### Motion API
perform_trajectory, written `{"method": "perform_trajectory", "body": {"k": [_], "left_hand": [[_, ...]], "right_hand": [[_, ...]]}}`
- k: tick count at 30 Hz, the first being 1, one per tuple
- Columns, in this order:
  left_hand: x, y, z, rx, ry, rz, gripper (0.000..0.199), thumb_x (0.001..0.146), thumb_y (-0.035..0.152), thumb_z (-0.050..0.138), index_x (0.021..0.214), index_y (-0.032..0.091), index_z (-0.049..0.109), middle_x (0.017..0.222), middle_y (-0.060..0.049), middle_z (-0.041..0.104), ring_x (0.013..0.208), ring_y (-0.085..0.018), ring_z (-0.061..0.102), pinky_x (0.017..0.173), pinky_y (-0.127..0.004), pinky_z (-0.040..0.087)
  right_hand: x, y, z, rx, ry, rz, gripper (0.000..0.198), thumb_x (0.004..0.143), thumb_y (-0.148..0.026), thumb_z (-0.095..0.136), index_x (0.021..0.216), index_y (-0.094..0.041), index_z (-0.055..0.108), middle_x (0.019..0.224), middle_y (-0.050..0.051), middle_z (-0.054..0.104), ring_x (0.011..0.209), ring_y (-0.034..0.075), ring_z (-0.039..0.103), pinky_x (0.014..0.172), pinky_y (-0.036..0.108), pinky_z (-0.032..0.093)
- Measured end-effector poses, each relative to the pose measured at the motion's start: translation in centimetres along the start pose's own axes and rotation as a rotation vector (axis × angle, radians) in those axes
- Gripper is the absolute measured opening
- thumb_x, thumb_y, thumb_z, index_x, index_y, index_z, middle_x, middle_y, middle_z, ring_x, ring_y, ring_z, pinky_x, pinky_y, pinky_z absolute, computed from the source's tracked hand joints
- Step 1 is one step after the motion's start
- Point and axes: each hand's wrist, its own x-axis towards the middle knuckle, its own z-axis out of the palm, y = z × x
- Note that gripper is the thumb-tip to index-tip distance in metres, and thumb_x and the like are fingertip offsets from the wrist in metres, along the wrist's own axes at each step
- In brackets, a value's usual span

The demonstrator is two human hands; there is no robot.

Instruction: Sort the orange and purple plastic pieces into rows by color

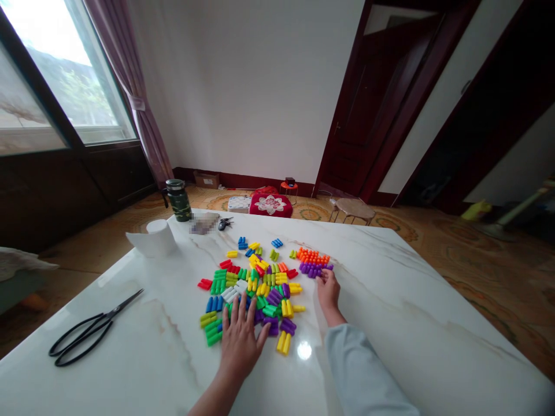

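Observation:
A pile of small plastic pieces (264, 292) in green, yellow, blue, white, red and purple lies on the white table (416, 323). My left hand (243, 332) rests over the near side of this pile with its fingers spread, hiding some pieces. Further right, purple pieces (310, 270) are lined up in front of a block of orange pieces (313, 255). At the right end of the purple row, my right hand (328, 288) has its thumb and fingers pinched on a purple piece (330, 267), mostly hidden by the fingertips.
Black-handled scissors (93, 335) lie on the left side of the table. A paper roll (158, 238), a camouflage bottle (178, 200) and keys (224, 223) stand or lie near the far left edge. Beyond the table are a red-covered stool (271, 205) and a round stool (353, 209).

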Motion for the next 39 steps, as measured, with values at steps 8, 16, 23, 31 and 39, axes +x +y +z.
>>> {"method": "perform_trajectory", "body": {"k": [8, 16, 23, 31, 39], "left_hand": [[-0.1, -0.1, 0.2, -0.005, 0.017, 0.012, 0.065, 0.089, 0.058, 0.048, 0.143, 0.02, 0.047, 0.155, -0.011, 0.036, 0.144, -0.034, 0.028, 0.117, -0.056, 0.018], [-0.1, 0.0, 0.1, 0.02, 0.011, 0.019, 0.067, 0.09, 0.058, 0.047, 0.145, 0.02, 0.044, 0.157, -0.013, 0.031, 0.144, -0.036, 0.027, 0.116, -0.057, 0.018], [-0.1, -0.2, 0.3, 0.021, 0.028, 0.032, 0.066, 0.09, 0.057, 0.048, 0.144, 0.02, 0.045, 0.156, -0.013, 0.033, 0.144, -0.035, 0.029, 0.116, -0.056, 0.018], [0.0, -0.1, 0.2, 0.011, 0.029, 0.023, 0.065, 0.09, 0.057, 0.048, 0.142, 0.019, 0.049, 0.155, -0.013, 0.035, 0.143, -0.035, 0.031, 0.116, -0.056, 0.019], [0.0, -0.2, 0.3, -0.019, 0.029, 0.011, 0.064, 0.089, 0.057, 0.05, 0.142, 0.02, 0.049, 0.155, -0.012, 0.036, 0.143, -0.035, 0.03, 0.117, -0.057, 0.018]], "right_hand": [[-2.5, -2.8, -0.6, 0.045, 0.109, -0.091, 0.033, 0.076, -0.03, 0.052, 0.106, -0.016, 0.056, 0.11, 0.015, 0.062, 0.101, 0.025, 0.06, 0.089, 0.042, 0.049], [-6.1, -12.2, 1.0, -0.197, -0.646, -0.331, 0.025, 0.076, -0.02, 0.065, 0.101, -0.021, 0.068, 0.104, 0.008, 0.069, 0.104, 0.024, 0.061, 0.094, 0.036, 0.046], [-6.9, -14.5, 1.2, -0.406, -0.702, -0.223, 0.03, 0.071, -0.021, 0.073, 0.099, -0.021, 0.064, 0.104, 0.007, 0.069, 0.106, 0.025, 0.062, 0.093, 0.035, 0.046], [-6.0, -11.2, -1.6, 0.079, -0.509, 0.069, 0.025, 0.079, -0.038, 0.058, 0.099, -0.023, 0.053, 0.077, 0.0, 0.069, 0.06, 0.018, 0.066, 0.059, 0.029, 0.051], [-3.6, -5.0, -7.7, -0.594, -0.488, 0.172, 0.033, 0.086, -0.05, 0.05, 0.102, -0.023, 0.059, 0.085, 0.007, 0.071, 0.082, 0.024, 0.068, 0.069, 0.032, 0.048]]}}
